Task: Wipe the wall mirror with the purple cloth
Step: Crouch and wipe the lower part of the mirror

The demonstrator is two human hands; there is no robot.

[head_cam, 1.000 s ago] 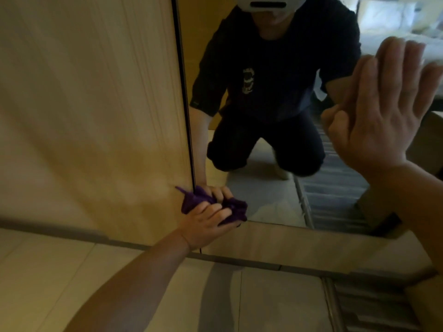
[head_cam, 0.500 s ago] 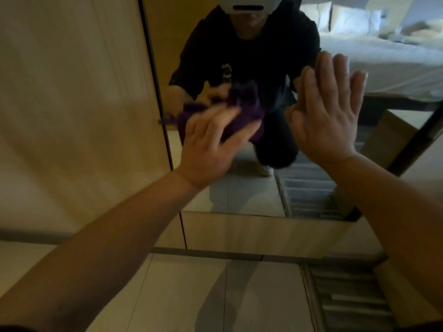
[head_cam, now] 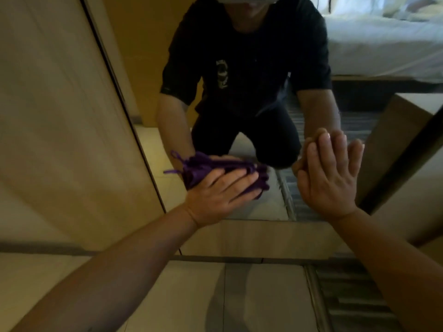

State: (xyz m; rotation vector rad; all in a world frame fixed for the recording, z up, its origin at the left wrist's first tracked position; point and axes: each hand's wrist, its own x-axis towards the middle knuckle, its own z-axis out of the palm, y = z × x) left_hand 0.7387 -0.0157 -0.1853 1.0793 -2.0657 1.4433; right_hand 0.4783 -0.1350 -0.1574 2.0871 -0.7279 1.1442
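The wall mirror [head_cam: 153,149] fills the middle and right of the view, edged on the left by a thin dark frame. My left hand [head_cam: 215,195] presses the bunched purple cloth [head_cam: 199,168] flat against the lower part of the glass. The cloth pokes out above and past my fingers, with loose strands to the left. My right hand [head_cam: 330,173] rests flat on the glass to the right, fingers spread and pointing up, holding nothing. My crouching reflection in dark clothes shows in the glass.
A pale wood wall panel [head_cam: 60,140] stands left of the mirror. Below the glass runs a wood baseboard [head_cam: 251,238]. Light floor tiles [head_cam: 191,295] lie under my arms, with striped carpet [head_cam: 347,295] at the right. A white bed [head_cam: 383,44] shows only as a reflection.
My left hand with the cloth went from the mirror's bottom left corner up the glass, then down again to the lower part. My right hand moved lower on the glass.
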